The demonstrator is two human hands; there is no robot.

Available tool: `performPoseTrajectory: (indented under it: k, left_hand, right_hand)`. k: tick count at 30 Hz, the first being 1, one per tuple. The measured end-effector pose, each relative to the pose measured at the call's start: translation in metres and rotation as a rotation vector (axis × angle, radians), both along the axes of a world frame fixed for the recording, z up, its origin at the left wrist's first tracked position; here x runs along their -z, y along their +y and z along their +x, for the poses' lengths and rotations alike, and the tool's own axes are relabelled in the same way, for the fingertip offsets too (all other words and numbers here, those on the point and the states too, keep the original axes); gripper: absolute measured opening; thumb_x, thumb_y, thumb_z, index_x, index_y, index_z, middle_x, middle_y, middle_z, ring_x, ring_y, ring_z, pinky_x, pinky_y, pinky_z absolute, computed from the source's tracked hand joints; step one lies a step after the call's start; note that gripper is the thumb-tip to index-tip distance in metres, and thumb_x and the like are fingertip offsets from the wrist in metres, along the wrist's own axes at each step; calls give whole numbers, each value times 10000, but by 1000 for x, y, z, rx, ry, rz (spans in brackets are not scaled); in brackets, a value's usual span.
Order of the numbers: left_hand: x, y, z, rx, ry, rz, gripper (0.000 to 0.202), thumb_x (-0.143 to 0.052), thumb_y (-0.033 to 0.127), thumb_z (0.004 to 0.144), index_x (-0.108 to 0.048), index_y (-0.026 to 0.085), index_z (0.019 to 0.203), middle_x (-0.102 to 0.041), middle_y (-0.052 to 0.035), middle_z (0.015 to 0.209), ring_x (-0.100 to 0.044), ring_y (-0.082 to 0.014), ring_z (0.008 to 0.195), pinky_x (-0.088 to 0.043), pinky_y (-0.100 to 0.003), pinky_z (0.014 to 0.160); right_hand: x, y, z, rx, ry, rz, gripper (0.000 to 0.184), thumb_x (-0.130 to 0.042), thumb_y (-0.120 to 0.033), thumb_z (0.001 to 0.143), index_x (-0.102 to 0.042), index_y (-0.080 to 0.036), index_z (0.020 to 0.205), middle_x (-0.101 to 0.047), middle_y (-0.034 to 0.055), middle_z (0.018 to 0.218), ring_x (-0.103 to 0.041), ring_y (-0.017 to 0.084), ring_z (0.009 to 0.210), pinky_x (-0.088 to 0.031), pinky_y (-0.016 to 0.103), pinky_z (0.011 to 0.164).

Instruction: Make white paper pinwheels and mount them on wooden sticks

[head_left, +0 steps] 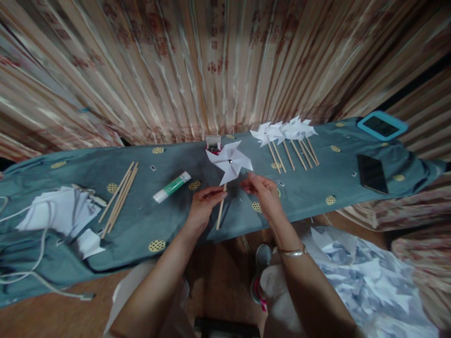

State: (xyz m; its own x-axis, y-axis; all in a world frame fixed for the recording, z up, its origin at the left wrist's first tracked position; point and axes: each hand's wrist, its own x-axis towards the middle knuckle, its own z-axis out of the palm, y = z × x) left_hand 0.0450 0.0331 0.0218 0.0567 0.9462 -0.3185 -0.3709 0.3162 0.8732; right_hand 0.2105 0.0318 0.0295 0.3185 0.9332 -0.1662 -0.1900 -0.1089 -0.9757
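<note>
A white paper pinwheel (232,155) with a dark pin at its centre is mounted on a thin wooden stick (220,213). My left hand (204,204) pinches that stick just below the blades. My right hand (261,190) is to the right of the blades, apart from them, its fingers loosely curled and the thumb and fingertips partly spread; nothing shows in it. Directly behind the pinwheel stands a small open box (213,144) of metal pins. A green and white glue stick (172,187) lies left of my left hand.
Several pinwheels (266,134) lie in a row at the back right. Bare sticks (121,199), paper squares (58,211) and a white cable (42,253) are on the left. A phone (372,173) and blue-framed device (382,126) lie right. Below is a bag of paper pieces (369,277).
</note>
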Motion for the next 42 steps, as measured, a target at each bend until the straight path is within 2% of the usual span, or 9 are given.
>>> performPoseTrajectory:
  k: [4,7,12,24,37,42]
  left_hand:
    - [1,-2,-1,38,10,-28,330,-925,288,402,-770,164,665,-713,-15,656,-599,-111,630,-453,-235,647]
    - [1,-3,-1,81,23,-30,313,-922,286,424,-769,160,667,-713,-19,662,-600,-112,631,-454,-239,649]
    - [3,-3,0,66,25,-16,297,-917,278,434,-769,166,666,-714,-13,666,-596,-107,626,-452,-235,646]
    - [0,-1,2,2,13,-25,328,-918,288,398,-762,168,660,-712,-14,659,-608,-115,632,-462,-243,660]
    - [4,-1,3,-11,25,-5,328,-921,303,417,-763,171,672,-709,-10,655,-616,-124,644,-463,-253,679]
    - [4,0,3,-14,23,0,323,-923,294,412,-767,174,668,-712,-10,660,-604,-118,637,-459,-249,672]
  right_hand:
    - [1,6,12,146,-25,112,396,-820,-578,580,-718,-214,700,-729,6,716,-626,150,679,-490,285,678]
    - [1,10,16,150,-21,172,359,-844,-515,561,-726,-221,731,-722,-6,714,-637,157,714,-497,295,718]
    - [3,10,11,146,13,168,282,-851,-453,554,-724,-221,652,-682,-23,638,-571,124,627,-458,273,650]
    - [2,-1,-7,32,11,131,260,-810,-455,620,-698,-221,632,-597,-40,587,-451,110,583,-373,261,579]
    - [2,-4,-15,-49,42,94,318,-811,-503,598,-654,-227,614,-603,-31,613,-484,120,602,-399,271,607]
    - [3,-5,-19,-75,28,80,320,-808,-487,618,-626,-223,599,-563,-44,575,-465,111,575,-386,267,591]
